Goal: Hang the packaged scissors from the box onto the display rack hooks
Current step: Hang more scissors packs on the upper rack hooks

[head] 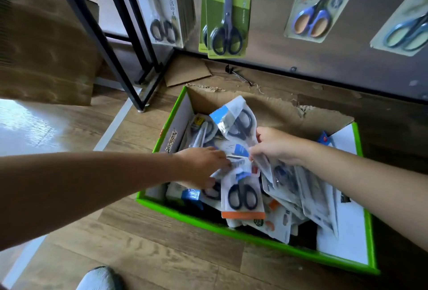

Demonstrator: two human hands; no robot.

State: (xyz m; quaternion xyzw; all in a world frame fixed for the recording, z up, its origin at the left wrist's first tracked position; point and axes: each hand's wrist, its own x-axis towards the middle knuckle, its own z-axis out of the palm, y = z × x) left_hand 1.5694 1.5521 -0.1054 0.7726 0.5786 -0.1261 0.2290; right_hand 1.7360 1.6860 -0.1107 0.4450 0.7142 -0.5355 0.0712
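A wood-plank floor point(162, 243) carries a green-rimmed cardboard box point(231, 228) below a grey display rack point(278, 46), where 4 scissor cards point(228, 12) hang. The box is heaped with packaged scissors point(243, 194). Near its far edge the right hand point(275, 145) pinches a blue-topped pack point(238, 123), tilted up off the heap. The left hand point(203, 164) reaches in from the left edge, fingers on the packs; whether it grips one I cannot tell.

A shop: packaged scissors point(226, 12) hang on a display rack point(278, 42).
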